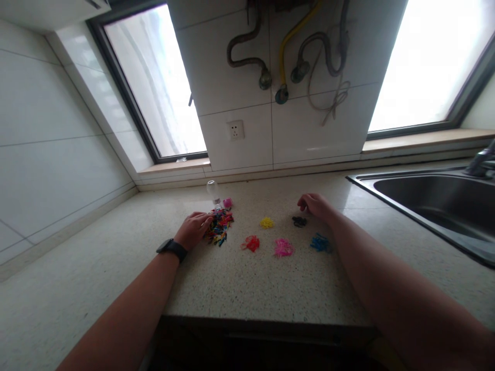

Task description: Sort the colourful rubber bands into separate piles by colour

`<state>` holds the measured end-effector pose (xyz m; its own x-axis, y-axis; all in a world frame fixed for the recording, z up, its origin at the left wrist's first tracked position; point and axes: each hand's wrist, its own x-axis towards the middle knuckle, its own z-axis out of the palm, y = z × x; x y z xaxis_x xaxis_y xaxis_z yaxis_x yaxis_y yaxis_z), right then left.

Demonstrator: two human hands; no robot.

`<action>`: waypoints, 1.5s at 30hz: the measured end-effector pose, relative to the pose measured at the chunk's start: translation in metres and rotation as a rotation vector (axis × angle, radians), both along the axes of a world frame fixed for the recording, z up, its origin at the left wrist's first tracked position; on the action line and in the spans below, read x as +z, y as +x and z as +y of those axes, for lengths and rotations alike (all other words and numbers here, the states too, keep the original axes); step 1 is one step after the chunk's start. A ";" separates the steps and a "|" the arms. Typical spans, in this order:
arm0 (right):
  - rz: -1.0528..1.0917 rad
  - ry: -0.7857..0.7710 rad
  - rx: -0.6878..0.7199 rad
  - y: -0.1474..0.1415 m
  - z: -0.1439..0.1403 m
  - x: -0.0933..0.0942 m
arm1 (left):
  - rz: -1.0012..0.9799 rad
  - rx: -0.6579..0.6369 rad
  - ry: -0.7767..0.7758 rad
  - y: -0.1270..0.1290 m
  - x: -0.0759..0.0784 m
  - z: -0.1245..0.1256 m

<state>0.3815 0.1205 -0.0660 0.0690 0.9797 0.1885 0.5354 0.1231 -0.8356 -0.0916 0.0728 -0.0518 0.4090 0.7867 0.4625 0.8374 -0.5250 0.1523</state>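
Observation:
My left hand [195, 228], with a dark watch on its wrist, rests at a heap of mixed-colour small rubber bands [220, 226]. Its fingers reach out over the heap's left side, and it holds nothing that I can see. Behind the heap are a small clear bottle [212, 190] and a pink cap [227, 202]. My right hand [315, 204] hovers just beyond a black pile [299, 221], fingers bent together; what they pinch, if anything, is too small to see. Other single-colour piles are yellow [266, 222], red [252, 243], pink [283, 247] and blue [320, 242].
A steel sink [363, 186] with a tap [481, 159] is set into the speckled countertop [247, 293] on the right. On the tiled wall are a socket [235, 130] and several hoses [286, 46]. Windows flank the wall on both sides.

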 end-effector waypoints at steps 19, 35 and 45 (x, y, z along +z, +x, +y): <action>0.009 0.019 0.005 0.003 0.008 -0.007 | 0.043 -0.032 0.031 0.005 0.006 -0.005; -0.046 0.005 0.005 0.000 0.007 -0.006 | -0.019 -0.057 0.101 0.006 0.006 -0.005; -0.093 0.001 0.000 -0.003 0.002 -0.002 | -0.158 -0.114 0.112 0.014 0.007 -0.008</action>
